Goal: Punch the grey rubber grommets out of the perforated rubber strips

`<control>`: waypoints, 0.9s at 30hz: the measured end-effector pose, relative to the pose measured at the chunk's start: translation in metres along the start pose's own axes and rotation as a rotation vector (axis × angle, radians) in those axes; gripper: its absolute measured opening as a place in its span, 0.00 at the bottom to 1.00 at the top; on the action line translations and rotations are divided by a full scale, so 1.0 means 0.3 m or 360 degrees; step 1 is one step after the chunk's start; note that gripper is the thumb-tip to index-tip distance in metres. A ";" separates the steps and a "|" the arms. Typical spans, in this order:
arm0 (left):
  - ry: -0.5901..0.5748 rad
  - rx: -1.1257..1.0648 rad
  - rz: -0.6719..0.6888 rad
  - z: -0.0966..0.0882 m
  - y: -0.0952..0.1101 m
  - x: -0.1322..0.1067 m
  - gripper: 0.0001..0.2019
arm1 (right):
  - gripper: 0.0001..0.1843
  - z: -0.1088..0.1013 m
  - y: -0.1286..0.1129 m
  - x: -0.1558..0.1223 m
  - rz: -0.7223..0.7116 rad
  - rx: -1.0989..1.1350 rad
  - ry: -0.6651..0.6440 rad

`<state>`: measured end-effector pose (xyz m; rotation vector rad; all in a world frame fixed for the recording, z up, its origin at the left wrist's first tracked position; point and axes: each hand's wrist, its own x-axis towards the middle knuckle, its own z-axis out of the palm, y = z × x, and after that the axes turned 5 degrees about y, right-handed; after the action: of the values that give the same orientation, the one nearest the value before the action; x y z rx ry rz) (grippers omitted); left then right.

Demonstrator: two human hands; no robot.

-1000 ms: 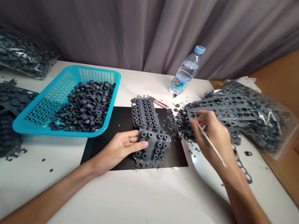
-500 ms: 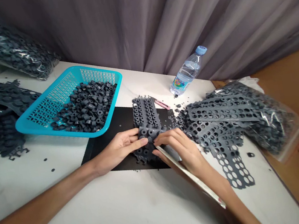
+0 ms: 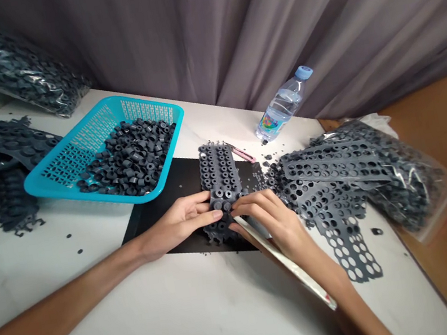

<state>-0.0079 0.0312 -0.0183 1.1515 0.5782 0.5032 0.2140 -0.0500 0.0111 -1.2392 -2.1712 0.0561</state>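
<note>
A dark grey rubber sheet point(image 3: 219, 169) with rows of round ring-shaped parts lies on a black mat point(image 3: 163, 215) in front of me. My left hand point(image 3: 189, 216) grips its left edge, thumb on top and fingers curled at the side. From the right, my right hand point(image 3: 268, 217) pinches a long, thin white tool point(image 3: 294, 270). Its tip, by the sheet's lower part, is hidden by my fingers, so its kind does not show. Small dark bits lie scattered to the right of the sheet.
A blue basket point(image 3: 79, 202) of loose rubber rings stands at left. Behind it is a filled clear bag point(image 3: 33, 79); more sheets point(image 3: 2, 153) lie far left. A pink cutter point(image 3: 242, 154), a water bottle point(image 3: 282, 106), punched-out sheets point(image 3: 331, 172) and another bag point(image 3: 421, 197) are at right.
The sheet's raised fold near my fingers has flattened somewhat. Both hands keep nearly the same place and hold, and the view has shifted slightly.
</note>
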 end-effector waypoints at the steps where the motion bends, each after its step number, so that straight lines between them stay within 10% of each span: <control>1: 0.0011 0.0017 0.0004 0.000 -0.001 0.001 0.25 | 0.08 0.001 0.000 0.000 0.0005 -0.0014 0.0004; 18: -0.0037 0.0054 0.0048 0.008 -0.019 0.011 0.20 | 0.10 0.049 -0.012 -0.010 -0.0116 -0.0491 0.0009; 27: -0.0039 0.0123 -0.0083 0.004 -0.017 0.006 0.17 | 0.12 -0.017 0.046 -0.017 0.0474 -0.0390 0.0547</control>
<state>-0.0055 0.0299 -0.0229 1.2115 0.6092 0.4243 0.2291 -0.0475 0.0080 -1.5745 -1.7240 -0.2872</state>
